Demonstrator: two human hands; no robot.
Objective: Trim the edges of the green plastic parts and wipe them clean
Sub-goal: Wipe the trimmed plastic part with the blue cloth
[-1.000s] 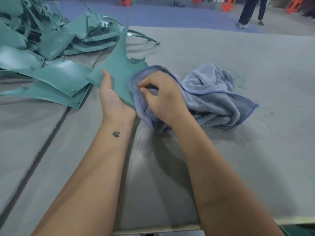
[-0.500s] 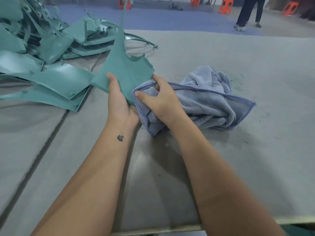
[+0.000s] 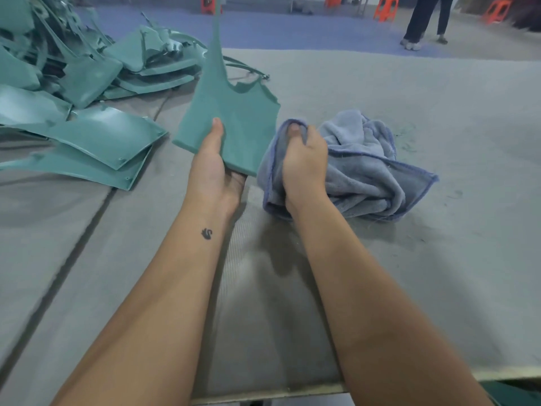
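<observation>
Left hand (image 3: 215,168): grips the near edge of a green part (image 3: 234,124), thumb flat on top, fingers curled underneath.
Right hand (image 3: 304,159): fingers curled round a bunched fold of the cloth (image 3: 360,171), knuckles up.
Hands: apart, side by side; left clamped on the part, right clamped on the cloth.
Part: lifted off the table (image 3: 380,273) at the near centre, tilted up and away; broad at the held end, narrowing to a long thin strip rising past the top of the view; ragged notch on the far right edge.
Part and cloth: just beside each other; contact cannot be told.
Cloth: grey-blue, darker stitched border, crumpled in a heap on the table to the right of the part; near end raised in the right hand.
Pile (image 3: 73,68): many more green parts heaped at the far left of the table, overlapping at mixed angles.
Stack (image 3: 96,148): two curved green panels lying one on the other, just left of the held part, small holes near their corners.
Table: grey matted surface, dark seam running diagonally on the left, pale front rim at the bottom.
Left wrist: small dark mark (image 3: 206,233) on the inner side.
Background: person (image 3: 424,22) standing at far right, legs only in view; orange stools (image 3: 386,8) on the floor beyond the table.
</observation>
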